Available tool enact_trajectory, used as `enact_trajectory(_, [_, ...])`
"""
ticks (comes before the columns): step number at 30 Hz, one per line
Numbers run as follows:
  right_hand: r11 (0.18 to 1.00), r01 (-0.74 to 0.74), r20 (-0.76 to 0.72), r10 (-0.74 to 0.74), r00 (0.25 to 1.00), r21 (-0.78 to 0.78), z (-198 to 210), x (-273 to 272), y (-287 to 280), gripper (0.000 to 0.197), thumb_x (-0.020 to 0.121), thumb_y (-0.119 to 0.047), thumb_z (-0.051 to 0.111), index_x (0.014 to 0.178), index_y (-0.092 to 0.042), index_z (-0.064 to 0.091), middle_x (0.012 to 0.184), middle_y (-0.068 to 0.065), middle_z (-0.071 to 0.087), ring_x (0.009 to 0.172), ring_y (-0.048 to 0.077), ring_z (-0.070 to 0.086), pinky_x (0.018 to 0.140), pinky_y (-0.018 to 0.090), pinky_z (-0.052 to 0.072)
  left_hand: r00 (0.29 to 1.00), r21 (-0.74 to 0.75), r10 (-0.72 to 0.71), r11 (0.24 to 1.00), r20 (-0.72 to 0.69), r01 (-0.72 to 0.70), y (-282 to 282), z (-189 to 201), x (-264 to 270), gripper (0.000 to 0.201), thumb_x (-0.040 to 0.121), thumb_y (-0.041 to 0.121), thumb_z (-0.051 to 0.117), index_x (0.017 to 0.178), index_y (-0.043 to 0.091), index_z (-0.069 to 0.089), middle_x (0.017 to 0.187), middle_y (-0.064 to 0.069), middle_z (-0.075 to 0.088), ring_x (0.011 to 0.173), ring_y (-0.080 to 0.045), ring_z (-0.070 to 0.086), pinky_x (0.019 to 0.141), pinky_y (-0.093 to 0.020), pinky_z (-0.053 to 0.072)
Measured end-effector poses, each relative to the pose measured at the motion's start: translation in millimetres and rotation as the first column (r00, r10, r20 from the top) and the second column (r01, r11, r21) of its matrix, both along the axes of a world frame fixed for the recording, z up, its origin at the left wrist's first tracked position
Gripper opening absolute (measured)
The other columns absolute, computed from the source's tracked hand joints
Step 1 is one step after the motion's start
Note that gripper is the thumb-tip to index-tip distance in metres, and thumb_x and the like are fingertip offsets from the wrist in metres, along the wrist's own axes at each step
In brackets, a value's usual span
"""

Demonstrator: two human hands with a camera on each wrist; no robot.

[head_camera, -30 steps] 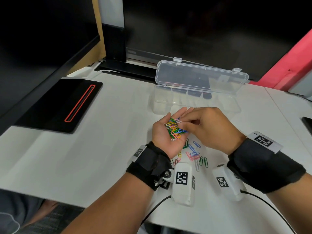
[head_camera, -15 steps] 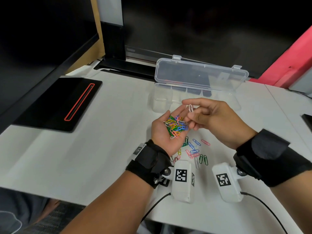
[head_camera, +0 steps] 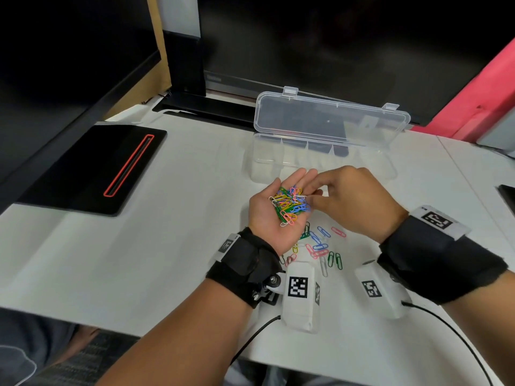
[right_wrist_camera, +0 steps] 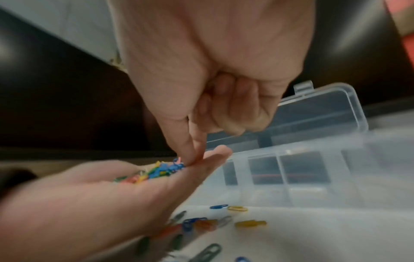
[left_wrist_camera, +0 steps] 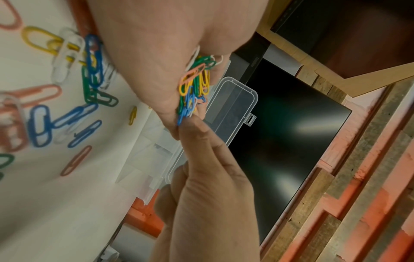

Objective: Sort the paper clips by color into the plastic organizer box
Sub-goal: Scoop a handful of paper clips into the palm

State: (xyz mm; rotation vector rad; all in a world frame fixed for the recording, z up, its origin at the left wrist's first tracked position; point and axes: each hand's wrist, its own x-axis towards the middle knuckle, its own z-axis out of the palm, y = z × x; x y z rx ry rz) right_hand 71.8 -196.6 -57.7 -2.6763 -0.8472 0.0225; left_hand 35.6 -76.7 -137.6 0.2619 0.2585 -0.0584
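My left hand (head_camera: pixel 263 215) lies palm up above the white table (head_camera: pixel 139 246), fingers nearly straight, carrying a heap of mixed-colour paper clips (head_camera: pixel 288 206). My right hand (head_camera: pixel 312 195) reaches in from the right. Its thumb and index tips pinch a clip at the heap's right edge (right_wrist_camera: pixel 177 164), and the other fingers are curled. Blue clips lie by the tips, and the pinched clip's colour is unclear. The clear plastic organizer box (head_camera: pixel 267 168) stands just beyond the hands with its lid (head_camera: pixel 331 121) upright. Its compartments look empty.
Several loose clips (head_camera: pixel 320 243) lie on the table under and behind the hands. A black pad with a red outline (head_camera: pixel 92 168) sits at the left. A monitor stand base (head_camera: pixel 206 107) is behind the box, and a dark object (head_camera: pixel 508 196) is at the right edge.
One second ago the right hand's fingers were in the heap. Half a second ago they were raised, holding a white clip above the palm. Now they are back down at the heap.
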Motion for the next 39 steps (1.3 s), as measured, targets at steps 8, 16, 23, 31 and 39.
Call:
enact_trajectory(8, [0.987,0.102,-0.130,-0.086,0.988,0.125,0,1,1,0.008,0.077,-0.022,0.072,0.070,-0.022,0.069,0.041,-0.011,0.046,0.043,0.006,0.043,0.046,0.015,0.033,1.000,-0.066,0.003,0.998,0.027,-0.001,0,4,-1,0.046,0.104,0.026,0.028,0.123,-0.004,0.057,0.132,-0.022,0.058,0.107,-0.035,0.063,0.081,-0.034,0.052])
enact_trajectory(16, [0.606,0.606,-0.792,0.066,0.608,0.516,5,6,-8,0.018,0.085,-0.006,0.040,0.068,-0.014,0.042,0.058,0.006,0.039,0.034,0.010,0.015,0.039,0.015,0.013,1.000,-0.085,0.005,0.996,0.021,-0.003,-1,1,0,0.046,0.104,0.025,0.029,0.122,-0.007,0.056,0.133,-0.025,0.056,0.114,-0.038,0.057,0.107,-0.046,0.037])
enact_trajectory(23, [0.428,0.733,-0.848,0.305,0.433,0.528,8,14,-10,0.015,0.071,-0.009,0.031,0.060,-0.012,0.041,0.056,0.003,0.034,0.033,0.009,0.016,0.038,0.016,0.012,1.000,-0.071,-0.001,0.997,0.024,0.003,-2,2,0,0.047,0.104,0.025,0.029,0.128,-0.008,0.052,0.128,-0.025,0.058,0.113,-0.038,0.057,0.104,-0.046,0.038])
enact_trajectory(31, [0.798,0.408,-0.740,0.069,0.669,0.444,16,5,12,0.046,0.096,-0.038,0.053,0.060,-0.011,0.054,0.048,-0.004,0.048,0.036,0.008,0.028,0.036,0.016,0.014,1.000,-0.065,-0.015,0.998,0.017,0.016,-2,0,1,0.043,0.102,0.026,0.033,0.109,-0.002,0.064,0.107,-0.019,0.065,0.096,-0.031,0.061,0.094,-0.039,0.045])
enact_trajectory(39, [0.996,-0.088,-0.170,0.083,0.982,-0.023,5,-5,42,0.004,0.074,-0.030,0.072,0.071,-0.030,0.075,0.072,-0.012,0.070,0.075,0.009,0.065,0.072,0.031,0.055,0.996,-0.019,-0.007,1.000,-0.089,0.006,-1,-4,0,0.027,0.100,0.020,0.036,0.105,0.012,0.061,0.102,-0.007,0.060,0.098,-0.020,0.058,0.092,-0.028,0.045])
